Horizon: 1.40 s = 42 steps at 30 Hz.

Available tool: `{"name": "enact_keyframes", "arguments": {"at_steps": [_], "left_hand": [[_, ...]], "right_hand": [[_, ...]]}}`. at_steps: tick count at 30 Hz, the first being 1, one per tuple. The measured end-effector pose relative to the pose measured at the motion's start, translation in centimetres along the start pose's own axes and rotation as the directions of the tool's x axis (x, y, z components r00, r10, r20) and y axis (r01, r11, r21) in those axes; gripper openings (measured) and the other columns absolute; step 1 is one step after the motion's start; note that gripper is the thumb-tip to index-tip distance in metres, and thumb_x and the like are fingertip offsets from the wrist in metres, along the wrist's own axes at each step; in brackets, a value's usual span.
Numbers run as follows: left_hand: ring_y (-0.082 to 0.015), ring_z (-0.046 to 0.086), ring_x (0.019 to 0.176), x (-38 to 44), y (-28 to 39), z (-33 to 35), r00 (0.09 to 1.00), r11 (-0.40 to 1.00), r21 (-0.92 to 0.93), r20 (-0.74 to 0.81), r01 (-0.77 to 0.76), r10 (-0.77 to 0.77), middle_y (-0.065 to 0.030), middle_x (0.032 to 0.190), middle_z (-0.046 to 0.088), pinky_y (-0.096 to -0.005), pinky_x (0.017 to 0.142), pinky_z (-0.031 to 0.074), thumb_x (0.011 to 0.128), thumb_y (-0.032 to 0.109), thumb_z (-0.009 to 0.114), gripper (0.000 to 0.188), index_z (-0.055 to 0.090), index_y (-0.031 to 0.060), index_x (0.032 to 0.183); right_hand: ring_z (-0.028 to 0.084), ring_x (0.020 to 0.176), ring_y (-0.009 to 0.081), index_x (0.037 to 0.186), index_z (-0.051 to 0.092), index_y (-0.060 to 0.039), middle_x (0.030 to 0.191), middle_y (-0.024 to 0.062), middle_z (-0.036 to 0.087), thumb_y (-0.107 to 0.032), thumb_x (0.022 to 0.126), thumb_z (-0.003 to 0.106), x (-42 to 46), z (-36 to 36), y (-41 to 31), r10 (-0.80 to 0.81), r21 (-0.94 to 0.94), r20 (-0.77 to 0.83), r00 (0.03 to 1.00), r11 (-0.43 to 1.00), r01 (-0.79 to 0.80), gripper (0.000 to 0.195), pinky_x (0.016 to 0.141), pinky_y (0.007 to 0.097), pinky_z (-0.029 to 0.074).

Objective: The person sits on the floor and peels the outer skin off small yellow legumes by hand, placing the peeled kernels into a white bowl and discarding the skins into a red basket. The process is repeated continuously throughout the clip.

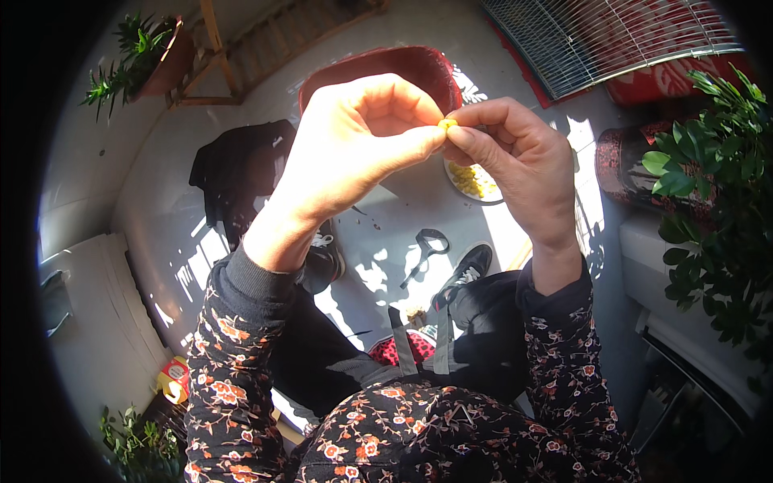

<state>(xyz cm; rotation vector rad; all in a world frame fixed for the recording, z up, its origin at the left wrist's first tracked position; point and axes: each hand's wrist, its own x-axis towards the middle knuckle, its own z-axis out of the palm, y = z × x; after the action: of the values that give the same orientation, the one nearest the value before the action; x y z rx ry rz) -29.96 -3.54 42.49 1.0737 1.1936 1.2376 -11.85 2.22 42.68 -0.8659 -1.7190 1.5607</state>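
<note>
Both hands are raised and meet at the fingertips over the floor. Between them is a small yellow piece (447, 124), perhaps a kernel or bean; its kind is too small to tell. My left hand (368, 133) pinches it from the left with thumb and forefinger, in bright sun. From the right, my right hand (519, 157) grips it the same way. Below and partly behind the right hand is a white plate (483, 197) bearing many yellow pieces (471, 178). A red tub (386, 63) stands behind the left hand, its inside mostly hidden.
A black strap (432, 247) lies on the floor between my shoes. Dark cloth (241, 157) is at the left. A wire cage (604, 42) stands at the upper right, near a leafy plant (712, 199). A potted plant (172, 60) is at the upper left.
</note>
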Motion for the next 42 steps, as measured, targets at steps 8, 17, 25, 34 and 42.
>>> {"name": "enact_keyframes", "arguments": {"at_steps": [8,17,25,34,42], "left_hand": [[-0.0099,0.062,0.074,0.1,0.0,0.2,0.999,0.999,0.04,-0.002,-0.037,0.037,-0.0058,0.083,0.065,-0.0237,0.073,0.053,0.081,0.003,0.07,0.014,0.063,-0.0014,0.091],[-0.0102,0.064,0.075,0.1,0.2,-0.5,0.993,0.994,-0.028,0.066,0.103,-0.101,-0.0048,0.081,0.067,-0.023,0.072,0.052,0.079,0.01,0.073,0.017,0.066,0.0014,0.091],[-0.0095,0.062,0.069,0.2,0.2,-0.4,0.988,0.992,-0.019,0.099,0.125,-0.122,-0.0055,0.077,0.065,-0.022,0.068,0.051,0.081,0.012,0.07,0.018,0.066,-0.0003,0.092],[-0.0107,0.06,0.071,0.5,0.0,-0.1,0.973,0.974,-0.082,0.111,0.213,-0.203,-0.0047,0.081,0.064,-0.0212,0.066,0.048,0.081,0.012,0.07,0.016,0.062,0.0017,0.089],[-0.0107,0.063,0.08,0.4,-0.6,0.5,0.994,0.99,-0.085,0.021,0.109,-0.108,-0.0046,0.089,0.064,-0.0234,0.074,0.052,0.082,0.006,0.07,0.018,0.059,0.0026,0.096]], "right_hand": [[0.066,0.083,0.011,0.106,0.06,0.0024,0.091,0.0077,0.067,-0.012,0.093,0.059,-0.2,-0.1,-0.3,-0.03,-0.214,0.059,0.998,0.976,0.042,0.019,0.076,0.022,0.054],[0.066,0.077,0.0117,0.106,0.06,0.0022,0.088,0.0086,0.066,-0.014,0.093,0.058,-0.1,-0.5,-0.3,0.102,0.058,0.125,0.987,0.992,-0.11,0.021,0.071,0.021,0.054],[0.066,0.07,0.0109,0.103,0.062,0.0045,0.085,0.0089,0.067,-0.017,0.093,0.06,-0.1,-0.8,-0.3,0.185,0.162,0.14,0.973,0.965,-0.206,0.024,0.066,0.0205,0.054],[0.065,0.071,0.0099,0.102,0.063,0.0019,0.083,0.007,0.068,-0.013,0.092,0.06,-0.2,-0.6,-0.2,0.244,0.191,0.09,0.966,0.947,-0.257,0.018,0.066,0.0195,0.053],[0.062,0.07,0.0065,0.099,0.065,0.0036,0.081,0.0052,0.067,-0.011,0.09,0.063,-0.4,0.2,0.0,0.175,0.091,-0.035,0.984,0.981,-0.171,0.017,0.066,0.0188,0.052]]}}
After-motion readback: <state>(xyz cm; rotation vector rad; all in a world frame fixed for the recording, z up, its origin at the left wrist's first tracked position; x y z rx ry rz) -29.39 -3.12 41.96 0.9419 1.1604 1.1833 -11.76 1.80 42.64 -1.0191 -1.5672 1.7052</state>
